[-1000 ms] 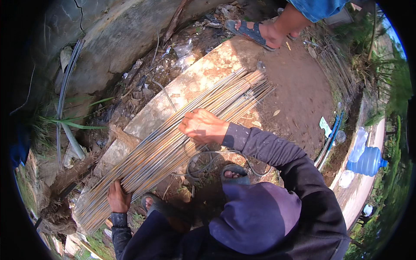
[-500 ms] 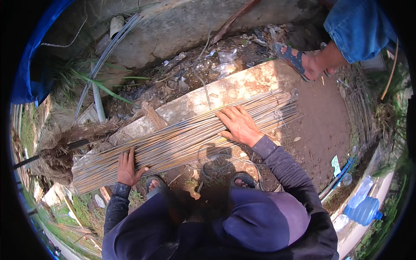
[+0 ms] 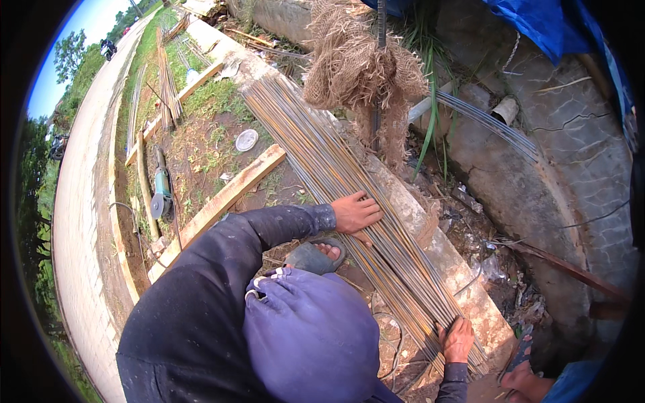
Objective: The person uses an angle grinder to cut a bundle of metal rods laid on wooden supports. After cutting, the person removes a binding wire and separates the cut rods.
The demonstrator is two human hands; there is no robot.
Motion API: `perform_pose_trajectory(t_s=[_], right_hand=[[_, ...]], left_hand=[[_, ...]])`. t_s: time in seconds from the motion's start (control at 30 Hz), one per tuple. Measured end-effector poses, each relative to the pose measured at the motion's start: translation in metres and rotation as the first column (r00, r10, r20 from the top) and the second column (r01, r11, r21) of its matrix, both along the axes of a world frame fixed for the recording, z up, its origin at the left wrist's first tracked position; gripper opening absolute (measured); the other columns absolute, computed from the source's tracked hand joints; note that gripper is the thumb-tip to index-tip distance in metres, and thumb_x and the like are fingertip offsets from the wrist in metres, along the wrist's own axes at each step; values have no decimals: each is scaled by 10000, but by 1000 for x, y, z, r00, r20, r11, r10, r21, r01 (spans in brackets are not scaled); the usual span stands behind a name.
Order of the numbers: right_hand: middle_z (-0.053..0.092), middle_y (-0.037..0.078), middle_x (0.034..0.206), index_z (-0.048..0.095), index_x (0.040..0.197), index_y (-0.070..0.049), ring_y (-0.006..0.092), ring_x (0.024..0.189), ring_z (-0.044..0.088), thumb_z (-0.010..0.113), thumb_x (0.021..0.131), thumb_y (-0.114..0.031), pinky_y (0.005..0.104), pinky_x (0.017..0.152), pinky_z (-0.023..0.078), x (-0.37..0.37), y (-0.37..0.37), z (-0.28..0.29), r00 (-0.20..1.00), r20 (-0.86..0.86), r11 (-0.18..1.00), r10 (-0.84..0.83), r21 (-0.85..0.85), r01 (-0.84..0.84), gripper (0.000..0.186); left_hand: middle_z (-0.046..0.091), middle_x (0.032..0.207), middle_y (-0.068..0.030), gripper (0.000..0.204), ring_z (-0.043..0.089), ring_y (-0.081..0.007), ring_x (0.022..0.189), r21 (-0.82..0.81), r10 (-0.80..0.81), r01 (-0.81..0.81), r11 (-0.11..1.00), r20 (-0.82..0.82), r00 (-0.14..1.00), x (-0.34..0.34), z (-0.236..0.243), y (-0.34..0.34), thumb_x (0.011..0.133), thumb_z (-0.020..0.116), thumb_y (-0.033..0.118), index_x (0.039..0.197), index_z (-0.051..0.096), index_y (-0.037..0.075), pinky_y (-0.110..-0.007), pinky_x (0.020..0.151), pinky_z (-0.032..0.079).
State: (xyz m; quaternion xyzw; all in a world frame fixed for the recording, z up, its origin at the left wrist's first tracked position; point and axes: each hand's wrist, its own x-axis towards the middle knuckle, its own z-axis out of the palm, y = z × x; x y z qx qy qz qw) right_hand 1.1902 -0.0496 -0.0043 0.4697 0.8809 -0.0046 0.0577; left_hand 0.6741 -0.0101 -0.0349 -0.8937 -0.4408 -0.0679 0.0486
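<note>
A long bundle of thin steel rods (image 3: 322, 158), grey with rusty streaks, lies slantwise along a low concrete ledge. My left hand (image 3: 356, 213) rests across the rods around mid-length, fingers stretched over them and thumb apart. Closer to the near right end, my right hand (image 3: 459, 339) has its fingers bent over part of the bundle, the thumb on the other side. Between the hands a dark gap runs lengthwise among the rods. My sandalled left foot (image 3: 326, 251) is beside the bundle.
Burlap (image 3: 363, 60) hangs on an upright bar beside the bundle. An angle grinder (image 3: 161, 191) lies on the left near a wooden beam (image 3: 222, 208). More rods (image 3: 164, 74) lie farther off. Another person's foot (image 3: 521, 373) is at the lower right, by a littered trench.
The view has swung left, bringing the road and grinder in. My right hand has gone from lying flat to curling round some rods, and a gap has appeared in the bundle.
</note>
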Motion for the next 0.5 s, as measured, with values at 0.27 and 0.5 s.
perform_pose_trajectory(t_s=[0.27, 0.5], right_hand=[[548, 191, 1029, 537, 1150, 33, 373, 1028, 543, 781, 776, -315, 462, 914, 450, 11, -2, 6, 995, 4, 992, -96, -83, 96, 566], [539, 166, 1016, 524, 1190, 14, 348, 1017, 548, 801, 752, -336, 458, 916, 453, 11, -15, -2, 997, 7, 997, -79, 1, 79, 625]], left_hand=[[558, 1056, -82, 800, 550, -234, 1021, 26, -40, 39, 999, 16, 999, 13, 1, 7, 841, 520, 735, 1209, 577, 27, -413, 903, 423], [566, 1073, -75, 757, 544, -229, 1034, -16, -56, 55, 998, -33, 998, 11, -1, -1, 866, 521, 698, 1208, 578, 25, -381, 905, 420]])
